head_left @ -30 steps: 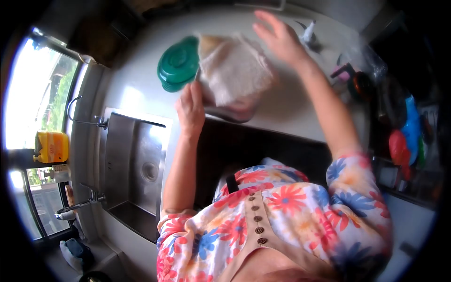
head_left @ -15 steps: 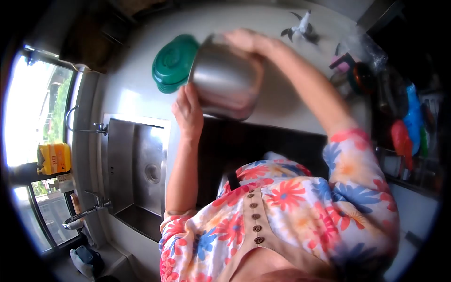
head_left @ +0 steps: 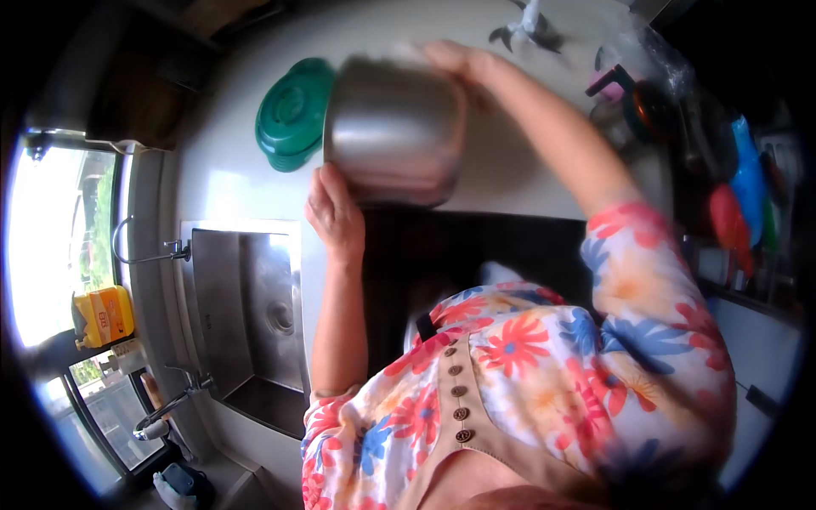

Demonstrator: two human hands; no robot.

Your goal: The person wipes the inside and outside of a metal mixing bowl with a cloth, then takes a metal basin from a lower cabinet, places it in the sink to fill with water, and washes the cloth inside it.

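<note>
A large, shiny metal pot [head_left: 393, 136] is tipped on its side above the light counter [head_left: 527, 161]. Its rim is gripped at the lower left by my left hand [head_left: 333, 212], with the fingers closed on the edge. My right hand [head_left: 459, 64] is at the upper right of the pot, against its far end; its fingertips are blurred and partly hidden. Just left of the pot is a green lidded container [head_left: 293, 115]. The inside of the pot does not show, and no cloth is visible.
A steel sink [head_left: 255, 297] with a faucet [head_left: 174, 399] lies at the left, near a yellow container [head_left: 104, 316] by the window. A white-and-dark object [head_left: 529, 30] stands at the back. Dark-handled cookware [head_left: 646, 115] and a blue bag [head_left: 745, 183] are on the right.
The pale cloth that covered the pot one second ago is out of sight. My right hand has come from the upper right onto the pot. The view has shifted slightly.
</note>
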